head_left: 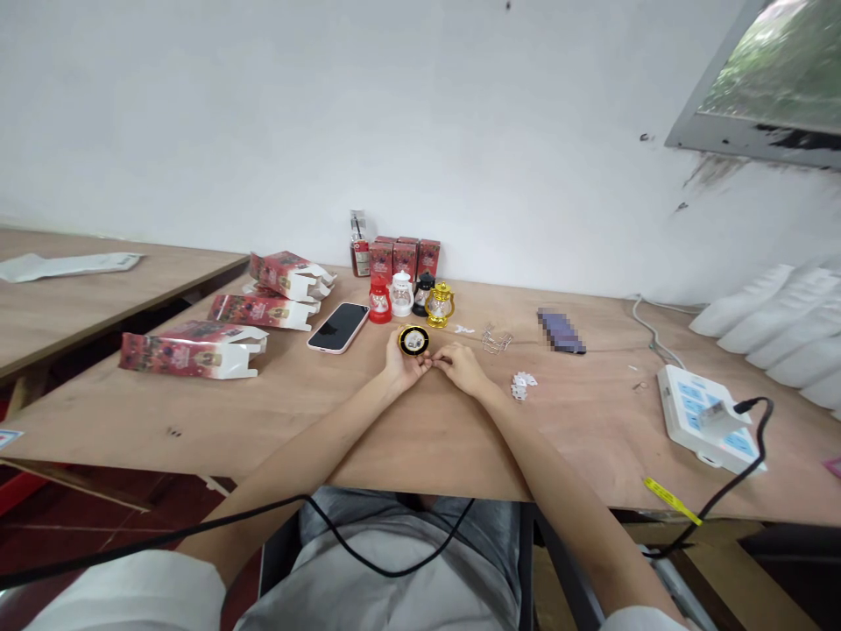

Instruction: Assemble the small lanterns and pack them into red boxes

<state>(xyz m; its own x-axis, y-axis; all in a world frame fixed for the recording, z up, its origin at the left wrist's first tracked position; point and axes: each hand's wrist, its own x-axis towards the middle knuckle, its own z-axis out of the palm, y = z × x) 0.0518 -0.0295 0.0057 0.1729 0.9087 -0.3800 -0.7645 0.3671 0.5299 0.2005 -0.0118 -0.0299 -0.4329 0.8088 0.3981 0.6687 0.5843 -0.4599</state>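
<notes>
My left hand (402, 364) is curled around a small round black-and-gold piece (413, 340), holding it just above the wooden table (420, 438). Beside it, my right hand (462, 365) has its fingers pinched together at the piece's lower right edge; whatever they pinch is too small to make out. Just behind the hands stand several miniature lanterns: red (379, 300), white (401, 294), black (424, 294) and gold (440, 305).
A phone (339, 327) lies face up left of the lanterns. Red and white boxes (194, 350) lie open at the left, more stand by the wall (404, 257). Wire bits (497, 339), white small parts (523, 385) and a power strip (706, 416) lie to the right.
</notes>
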